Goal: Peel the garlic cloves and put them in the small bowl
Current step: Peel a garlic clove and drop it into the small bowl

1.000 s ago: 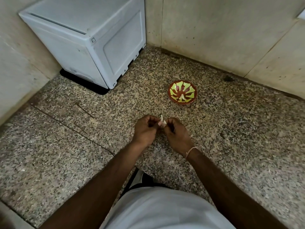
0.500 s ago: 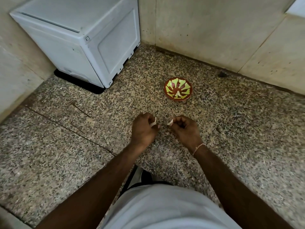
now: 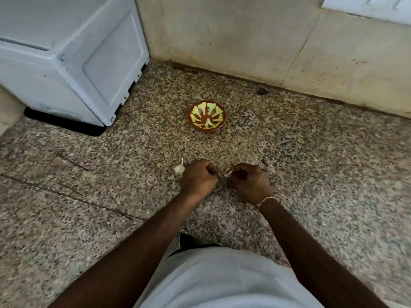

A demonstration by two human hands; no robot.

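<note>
A small brown bowl (image 3: 207,118) with a yellow-green leaf pattern stands on the speckled floor, a short way beyond my hands. A pale piece lies in its bottom. My left hand (image 3: 198,177) is curled, thumb pressed to forefinger, and its fingers mostly hide the garlic clove it pinches. My right hand (image 3: 249,181) pinches a thin white garlic piece (image 3: 228,174) that sticks out toward the left hand. The hands are a small gap apart. A whole garlic bulb (image 3: 179,168) with a stem lies on the floor just left of my left hand.
A white appliance (image 3: 73,63) stands at the back left on a dark mat. A stained wall (image 3: 244,41) runs behind the bowl. The floor (image 3: 322,163) is speckled stone. My white-clad knee (image 3: 222,278) fills the bottom.
My hands were joined on one white piece, then pulled apart with a piece in each. The garlic bulb now shows beside my left hand.
</note>
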